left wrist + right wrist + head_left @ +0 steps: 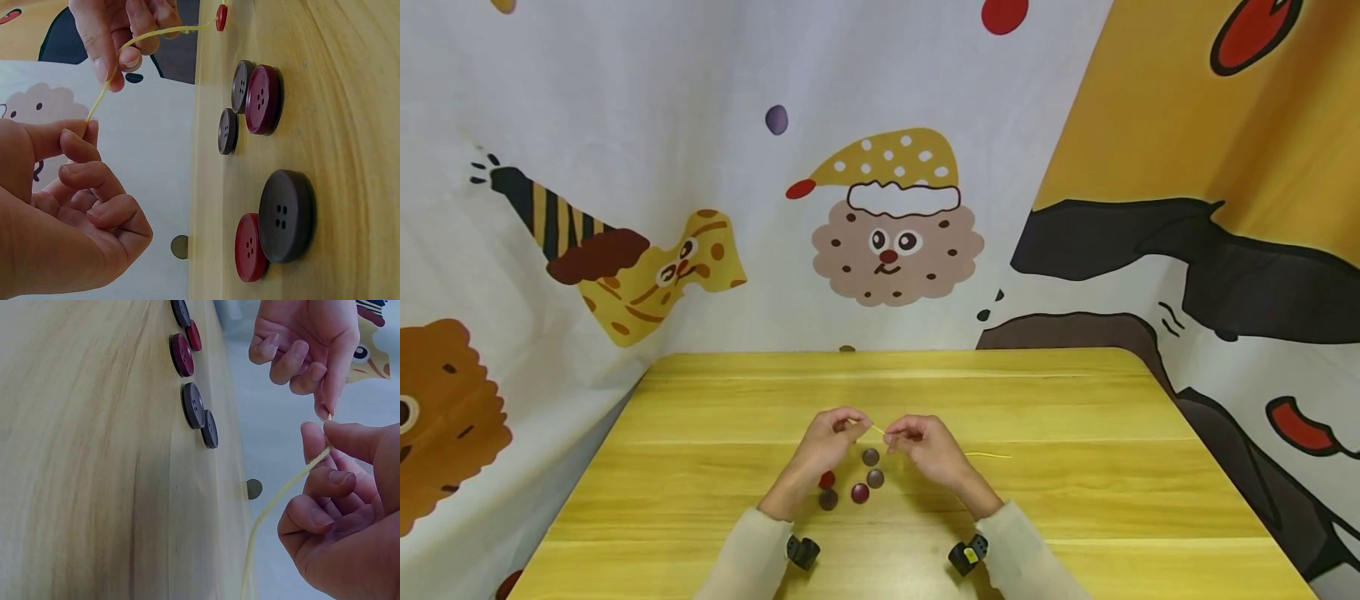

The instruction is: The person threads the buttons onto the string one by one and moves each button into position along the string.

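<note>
Pinching a thin yellow cord (pixel 877 430) between them, both hands hover just above the middle of the wooden tabletop (pixel 1075 500). The left hand (pixel 831 437) has thumb and forefinger closed on the cord's tip, its other fingers curled loosely into the palm; the left wrist view shows that pinch plainly, fingertips (pixel 81 134) tight on the yellow end. The right hand (pixel 925 442) grips the same cord just beside the left, thumb pressed against forefinger, remaining fingers folded under. Only a short span of cord runs between the two pinches.

From the right hand the cord trails off to the right and lies flat on the tabletop, a pale line ending well apart from the hands. In the left wrist view a small red button (pixel 221 17) sits on the cord beyond the right hand.

Loose buttons lie on the tabletop directly below and just nearer than the hands. A dark brown button (pixel 870 457) is the farthest, right under the gap between the hands; another dark button (pixel 876 477) is just near of it, and a maroon button (pixel 860 493) sits beside that. To the left, a red button (pixel 827 480) peeks out by the left wrist, with a large dark grey button (pixel 828 499) overlapping it on the near side.

Behind the tabletop hangs a cartoon-printed backdrop (pixel 895 225) with a cookie face in a spotted cap.
</note>
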Available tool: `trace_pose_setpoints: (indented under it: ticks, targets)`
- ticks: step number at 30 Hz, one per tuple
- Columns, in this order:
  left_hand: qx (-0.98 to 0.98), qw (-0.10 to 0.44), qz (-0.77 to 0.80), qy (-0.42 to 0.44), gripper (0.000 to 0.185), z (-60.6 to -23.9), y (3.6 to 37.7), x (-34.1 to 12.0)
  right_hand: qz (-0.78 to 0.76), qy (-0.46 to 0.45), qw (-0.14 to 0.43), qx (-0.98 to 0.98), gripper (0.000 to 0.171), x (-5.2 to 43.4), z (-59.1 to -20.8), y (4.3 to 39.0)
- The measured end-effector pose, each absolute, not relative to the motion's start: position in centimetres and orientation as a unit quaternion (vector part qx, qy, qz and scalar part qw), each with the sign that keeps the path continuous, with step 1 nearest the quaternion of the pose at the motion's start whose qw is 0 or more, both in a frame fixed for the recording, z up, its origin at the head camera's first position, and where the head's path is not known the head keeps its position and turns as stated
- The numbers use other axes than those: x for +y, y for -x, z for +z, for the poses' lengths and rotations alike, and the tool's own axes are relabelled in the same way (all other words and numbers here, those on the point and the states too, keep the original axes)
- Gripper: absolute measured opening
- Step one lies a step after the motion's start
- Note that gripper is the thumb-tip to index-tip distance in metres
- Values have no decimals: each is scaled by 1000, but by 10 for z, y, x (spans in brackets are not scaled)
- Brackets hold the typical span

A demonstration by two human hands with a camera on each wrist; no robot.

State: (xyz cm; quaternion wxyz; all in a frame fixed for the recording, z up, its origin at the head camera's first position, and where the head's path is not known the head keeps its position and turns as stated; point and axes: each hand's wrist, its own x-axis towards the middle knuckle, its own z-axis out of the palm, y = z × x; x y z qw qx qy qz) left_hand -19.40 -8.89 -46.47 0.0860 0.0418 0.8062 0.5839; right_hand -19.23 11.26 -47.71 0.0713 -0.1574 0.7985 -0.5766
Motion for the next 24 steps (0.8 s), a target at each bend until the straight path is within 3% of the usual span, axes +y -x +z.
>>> trace_pose_setpoints:
  ticks: [16, 24]
  targets:
    - [815, 100, 568, -56, 20, -470, 197, -91, -561, 152, 61, 812, 13, 115, -483, 195]
    - [826, 145, 538, -92, 22, -474, 202, -98, -565, 136, 70, 811, 11, 118, -488, 196]
